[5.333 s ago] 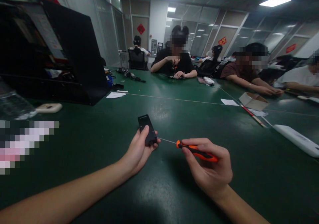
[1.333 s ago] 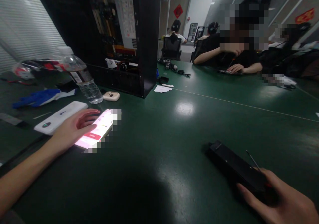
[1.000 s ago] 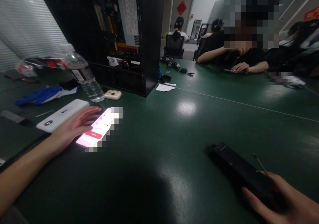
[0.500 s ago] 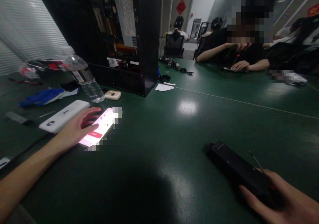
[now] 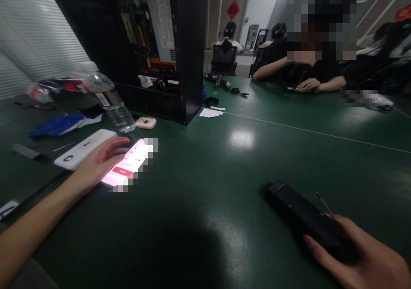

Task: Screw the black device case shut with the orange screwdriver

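My left hand (image 5: 105,158) lies at the left edge of a phone (image 5: 128,165) with a bright pink-and-white screen. Its fingers are stretched out and slightly apart, and it grips nothing. Under and behind that wrist is a white power bank (image 5: 86,147) marked "1". At the lower right, my right hand (image 5: 366,254) is wrapped round the near end of a long black box-shaped part (image 5: 302,207). A thin metal shaft, apparently of a screwdriver (image 5: 325,204), sticks up from the same hand; a bit of red shows between the fingers and the handle is mostly hidden.
An open black computer case (image 5: 194,53) stands at the back left. Near it are a water bottle (image 5: 114,100), a beige earphone case (image 5: 146,122), blue-white gloves (image 5: 61,125) and a paper scrap (image 5: 211,113). Across the green table (image 5: 199,173), another person (image 5: 272,66) works with a small tool.
My left thumb has drawn back from over the phone's screen to its left edge. The right hand and the black part have shifted very slightly left.
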`<action>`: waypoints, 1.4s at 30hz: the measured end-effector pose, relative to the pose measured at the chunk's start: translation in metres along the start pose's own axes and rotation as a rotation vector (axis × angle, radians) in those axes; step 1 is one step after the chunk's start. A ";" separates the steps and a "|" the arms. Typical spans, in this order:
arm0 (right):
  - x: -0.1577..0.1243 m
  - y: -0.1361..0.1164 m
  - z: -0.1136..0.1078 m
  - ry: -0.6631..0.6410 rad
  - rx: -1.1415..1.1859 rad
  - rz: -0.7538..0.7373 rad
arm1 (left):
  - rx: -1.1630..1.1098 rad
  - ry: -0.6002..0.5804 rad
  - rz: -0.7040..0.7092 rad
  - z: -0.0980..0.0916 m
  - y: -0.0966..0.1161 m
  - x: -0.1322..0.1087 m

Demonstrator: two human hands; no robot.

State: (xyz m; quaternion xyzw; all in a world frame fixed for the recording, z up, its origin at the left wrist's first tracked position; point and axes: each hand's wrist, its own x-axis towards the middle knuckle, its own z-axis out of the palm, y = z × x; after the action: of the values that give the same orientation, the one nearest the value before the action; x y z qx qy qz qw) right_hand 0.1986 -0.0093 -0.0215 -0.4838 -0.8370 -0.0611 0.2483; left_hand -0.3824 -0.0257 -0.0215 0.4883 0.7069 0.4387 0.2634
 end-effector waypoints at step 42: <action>0.004 -0.008 -0.010 -0.110 0.160 0.140 | 0.296 -0.027 0.065 0.008 0.013 0.001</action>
State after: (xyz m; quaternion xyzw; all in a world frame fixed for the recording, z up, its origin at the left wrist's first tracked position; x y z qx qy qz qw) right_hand 0.1940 -0.0135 -0.0098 -0.5224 -0.8157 0.0499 0.2432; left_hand -0.3704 -0.0196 -0.0140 0.5503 0.7440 0.3315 0.1838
